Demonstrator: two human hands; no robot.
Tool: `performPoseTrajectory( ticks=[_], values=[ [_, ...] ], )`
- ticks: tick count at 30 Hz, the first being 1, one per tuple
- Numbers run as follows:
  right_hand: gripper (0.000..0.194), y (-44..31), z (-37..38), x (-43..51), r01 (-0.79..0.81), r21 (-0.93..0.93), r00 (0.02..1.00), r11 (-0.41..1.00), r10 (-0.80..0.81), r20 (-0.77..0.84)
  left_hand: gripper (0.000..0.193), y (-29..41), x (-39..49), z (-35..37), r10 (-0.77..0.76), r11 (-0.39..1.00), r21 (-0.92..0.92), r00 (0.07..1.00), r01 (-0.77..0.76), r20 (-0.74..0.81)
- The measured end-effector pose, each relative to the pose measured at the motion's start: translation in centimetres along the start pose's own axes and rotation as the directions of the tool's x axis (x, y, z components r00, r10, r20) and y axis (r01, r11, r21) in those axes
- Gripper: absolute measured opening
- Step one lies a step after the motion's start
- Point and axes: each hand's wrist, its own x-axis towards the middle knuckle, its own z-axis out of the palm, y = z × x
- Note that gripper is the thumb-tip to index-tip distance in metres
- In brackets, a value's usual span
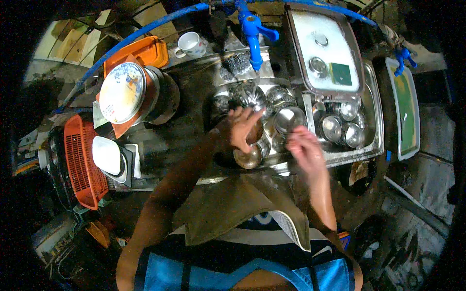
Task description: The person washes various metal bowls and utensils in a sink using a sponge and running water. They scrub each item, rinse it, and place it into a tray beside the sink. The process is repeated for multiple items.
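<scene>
Both hands are over the left basin of a metal sink [378, 120], which holds several shiny metal bowls. My left hand [243, 127] has its fingers spread among the bowls, close to a metal bowl [248, 157] near the front rim; whether it grips that bowl cannot be told. My right hand [304, 147] is blurred, its fingertips at the lower edge of another metal bowl [289, 119]; a firm hold cannot be made out. Above the left basin a blue plastic tap [255, 47] lets water run onto a metal bowl [251, 95].
A tub of foamy water [296, 47] with a green sponge [340, 74] spans the back right. More metal bowls [331, 128] lie in the right basin. Stacked plates [123, 92], orange trays [160, 54], a mug [190, 43] and an orange basket [81, 160] stand left.
</scene>
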Motion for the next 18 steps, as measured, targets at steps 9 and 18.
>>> performPoseTrajectory(
  ticks=[9, 18],
  values=[
    [0.051, -9.0, -31.2, -14.0, -0.686, -0.689, 0.58, -0.234, -0.747, -0.325, 0.095, -0.4, 4.3, -2.8, -0.164, 0.981, -0.011, 0.794, 0.194, -0.585],
    [0.063, -15.1, -1.5, 4.3, 0.306, -0.947, 0.443, -0.1, -0.866, 0.234, 0.06, -1.5, 6.2, -1.7, -0.421, -0.278, -0.956, 0.906, -0.089, 0.038]
  ],
)
